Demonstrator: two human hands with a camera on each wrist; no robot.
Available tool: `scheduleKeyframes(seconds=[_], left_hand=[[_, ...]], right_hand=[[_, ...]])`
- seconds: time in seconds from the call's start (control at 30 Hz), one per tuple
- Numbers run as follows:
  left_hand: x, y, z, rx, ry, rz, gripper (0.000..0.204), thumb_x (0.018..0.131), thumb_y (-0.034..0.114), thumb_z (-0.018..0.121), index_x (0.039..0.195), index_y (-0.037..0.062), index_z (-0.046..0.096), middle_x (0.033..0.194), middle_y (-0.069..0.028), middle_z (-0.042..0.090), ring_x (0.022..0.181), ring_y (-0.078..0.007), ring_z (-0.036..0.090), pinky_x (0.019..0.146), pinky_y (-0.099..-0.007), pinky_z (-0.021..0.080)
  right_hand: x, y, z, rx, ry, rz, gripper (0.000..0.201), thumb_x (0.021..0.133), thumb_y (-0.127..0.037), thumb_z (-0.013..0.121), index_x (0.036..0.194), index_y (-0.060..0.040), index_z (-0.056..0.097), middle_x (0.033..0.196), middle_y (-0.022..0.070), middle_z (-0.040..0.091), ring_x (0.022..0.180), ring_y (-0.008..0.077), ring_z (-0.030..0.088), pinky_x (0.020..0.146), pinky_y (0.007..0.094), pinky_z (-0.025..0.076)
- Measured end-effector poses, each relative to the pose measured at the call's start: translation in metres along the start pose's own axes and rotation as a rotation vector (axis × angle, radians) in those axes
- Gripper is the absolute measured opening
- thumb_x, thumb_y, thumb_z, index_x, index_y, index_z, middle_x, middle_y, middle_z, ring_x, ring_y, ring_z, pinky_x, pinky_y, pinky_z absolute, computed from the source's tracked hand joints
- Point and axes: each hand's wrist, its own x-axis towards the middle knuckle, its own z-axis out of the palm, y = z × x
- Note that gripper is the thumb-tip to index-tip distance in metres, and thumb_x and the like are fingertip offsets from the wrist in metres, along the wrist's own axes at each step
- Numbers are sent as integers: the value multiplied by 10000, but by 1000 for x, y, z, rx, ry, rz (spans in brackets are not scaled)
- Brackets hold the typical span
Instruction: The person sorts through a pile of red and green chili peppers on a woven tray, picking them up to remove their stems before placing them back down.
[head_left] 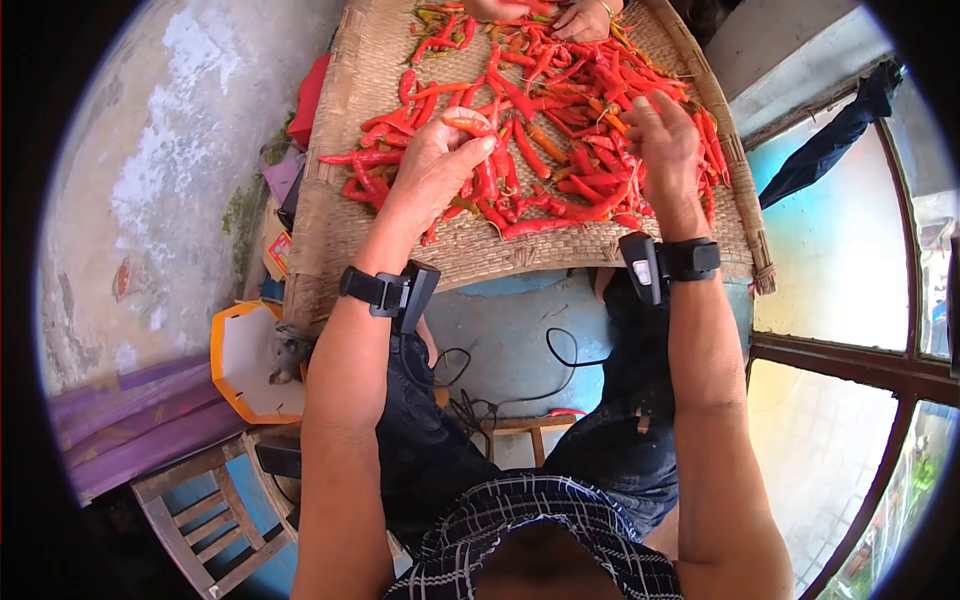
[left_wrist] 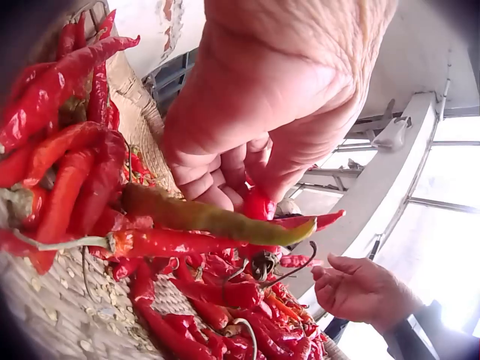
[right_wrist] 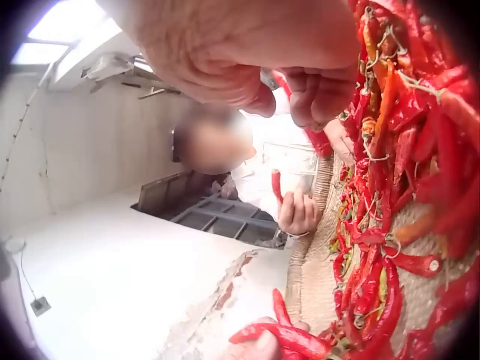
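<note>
My left hand (head_left: 440,160) is raised over the near part of the pile and pinches a red chili pepper (head_left: 468,125) between thumb and fingers. In the right wrist view that pepper (right_wrist: 289,339) points left, with another red tip upright behind it. Over the right side of the heap hovers my right hand (head_left: 665,145), its fingers loosely bent. The left wrist view shows this right hand (left_wrist: 367,294) with nothing in its grasp. Below both hands, many red chili peppers (head_left: 600,185), a few orange or greenish, spread across a woven tray (head_left: 480,252).
Across the tray another person's hand (right_wrist: 298,214) holds up a red pepper. A peeling wall (head_left: 160,180) stands at left and a framed window (head_left: 830,240) at right. Dark cables (head_left: 490,405) lie on the floor beneath, near a small wooden stool (head_left: 535,425).
</note>
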Motion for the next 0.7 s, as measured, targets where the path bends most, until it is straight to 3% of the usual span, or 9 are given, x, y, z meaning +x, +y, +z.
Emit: scheduleKeyframes(seconds=[0.1,0.2,0.33,0.4,0.47,0.53,0.6,0.67,0.7], left_hand=[[0,0,4,-39,-34,17,146,887,163,605,1014,99,572,852,34,596,736,-27,524,627,-195,414],[-1,3,12,-84,-42,-9,148,884,136,607,1018,84,571,847,30,592,737,-27,522,621,-188,413],[2,-5,13,-139,-131,63,191,858,105,629,1029,63,555,876,11,585,757,-37,523,613,-188,417],[4,-8,10,-144,-160,102,220,848,100,639,1042,55,546,891,2,585,767,-43,526,611,-190,420],[2,-9,5,79,-16,37,292,837,103,644,1088,35,511,932,-28,593,790,-66,543,631,-205,437],[0,0,5,68,30,-14,314,837,104,642,1105,28,497,939,-37,596,800,-76,551,642,-212,444],[-3,3,6,58,77,-69,337,838,106,641,1122,21,482,947,-47,598,809,-86,558,653,-219,451],[-2,4,9,-38,90,-25,342,843,111,635,1129,16,474,951,-57,598,813,-95,565,666,-233,459],[-2,4,10,-39,89,-24,342,843,111,635,1129,16,474,951,-57,598,813,-95,565,666,-233,459]], right_hand=[[-21,1,21,-150,-448,-114,356,908,-247,586,1163,1,577,821,25,595,676,75,523,550,220,456],[-41,7,45,-126,-699,-31,180,857,-169,647,902,4,655,712,45,608,668,90,537,599,281,458],[-40,6,47,-172,-689,-7,172,847,-155,655,884,13,649,671,32,591,640,91,528,581,285,451],[-30,9,42,-221,-576,-192,153,846,-151,651,842,2,649,616,21,553,588,97,503,546,290,435],[-22,3,26,-269,-583,-162,163,866,-170,630,834,-11,650,638,20,548,575,85,491,525,260,420],[-10,1,14,119,-377,105,179,889,-190,599,866,-18,643,709,37,596,575,70,486,515,222,410],[0,1,11,505,-40,153,233,906,-243,578,924,-15,625,797,63,640,577,56,488,499,199,403],[-2,1,4,462,-41,177,301,907,-309,573,957,-15,618,819,73,654,575,65,492,493,199,404],[-7,2,8,261,-154,131,337,905,-338,572,967,-11,616,819,72,652,581,74,504,498,207,414]])
